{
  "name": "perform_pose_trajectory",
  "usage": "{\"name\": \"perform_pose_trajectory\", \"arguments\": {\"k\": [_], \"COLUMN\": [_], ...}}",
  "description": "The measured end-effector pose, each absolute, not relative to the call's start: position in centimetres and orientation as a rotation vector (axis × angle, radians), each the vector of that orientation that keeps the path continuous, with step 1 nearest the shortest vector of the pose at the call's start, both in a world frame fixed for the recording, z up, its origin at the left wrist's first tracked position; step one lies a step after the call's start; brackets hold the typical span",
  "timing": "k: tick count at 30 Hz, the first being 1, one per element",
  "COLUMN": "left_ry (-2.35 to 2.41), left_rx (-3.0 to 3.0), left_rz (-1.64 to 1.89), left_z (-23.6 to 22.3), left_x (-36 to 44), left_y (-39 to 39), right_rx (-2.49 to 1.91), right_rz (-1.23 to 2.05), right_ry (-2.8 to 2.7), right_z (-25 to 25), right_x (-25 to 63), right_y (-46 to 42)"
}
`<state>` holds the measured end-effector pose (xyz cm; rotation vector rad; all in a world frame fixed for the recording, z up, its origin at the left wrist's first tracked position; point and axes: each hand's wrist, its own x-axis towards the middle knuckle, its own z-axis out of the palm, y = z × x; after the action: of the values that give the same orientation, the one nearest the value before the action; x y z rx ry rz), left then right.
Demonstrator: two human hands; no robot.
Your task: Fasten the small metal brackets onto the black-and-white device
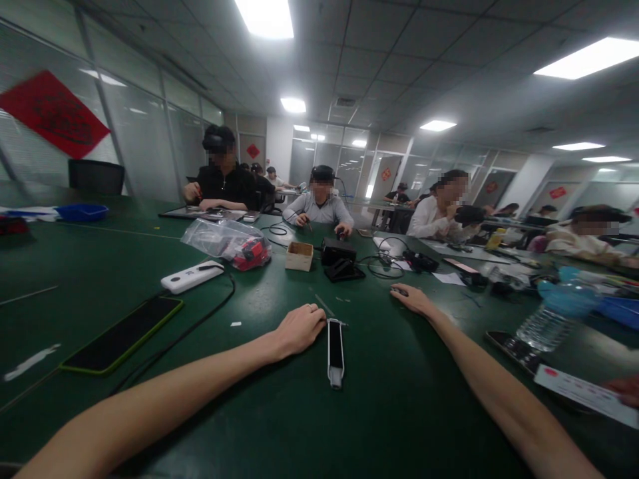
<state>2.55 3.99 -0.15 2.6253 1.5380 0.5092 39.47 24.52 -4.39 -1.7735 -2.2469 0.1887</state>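
My left hand (302,328) rests on the green table with its fingers curled together. Whatever they may hold is hidden. Right beside its fingertips lies a slim device (336,349) with a black face, a white rim and a pale narrower end pointing toward me. Thin metallic pieces (324,306) lie at the device's far end; I cannot tell if the hand touches them. Farther right, my right hand (412,298) lies low on the table, its fingers closed over a small dark object (399,291) that is mostly covered.
A white power strip (192,276) with a black cable and a green-edged phone (124,332) lie left. Ahead are a bagged red item (249,253), a small box (299,256) and a black stand (344,269). A water bottle (549,319) stands right. Several people sit around.
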Motion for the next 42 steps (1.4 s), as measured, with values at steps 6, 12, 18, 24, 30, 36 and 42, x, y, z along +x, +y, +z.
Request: {"name": "perform_pose_trajectory", "arguments": {"k": [6, 12, 18, 24, 30, 36, 42], "left_ry": [1.524, 1.516, 1.511, 1.507, 1.511, 1.521, 1.54], "left_rx": [2.661, 2.704, 2.706, 2.692, 2.661, 2.683, 2.68], "left_rz": [0.534, 0.539, 0.533, 0.53, 0.508, 0.504, 0.491], "left_z": [-0.4, -0.5, -0.6, -0.4, -0.1, -0.3, -0.4], "left_x": [2.4, 2.4, 2.4, 2.4, 2.4, 2.4, 2.6], "left_y": [3.9, 3.9, 3.9, 3.8, 3.8, 3.9, 4.0], "right_rx": [-1.678, -1.631, -1.582, -1.657, -2.111, -2.29, -2.001], "right_rz": [0.156, 0.14, 0.116, 0.038, 0.025, 0.163, 0.344], "right_ry": [-2.296, -2.307, -2.286, -2.185, -1.841, -1.844, -2.227], "right_z": [-4.5, -4.7, -4.7, -4.7, -3.4, -3.5, -3.9], "right_x": [35.9, 34.2, 34.1, 35.6, 41.0, 42.7, 40.3], "right_y": [20.5, 17.8, 16.5, 17.7, 22.5, 26.3, 25.6]}}
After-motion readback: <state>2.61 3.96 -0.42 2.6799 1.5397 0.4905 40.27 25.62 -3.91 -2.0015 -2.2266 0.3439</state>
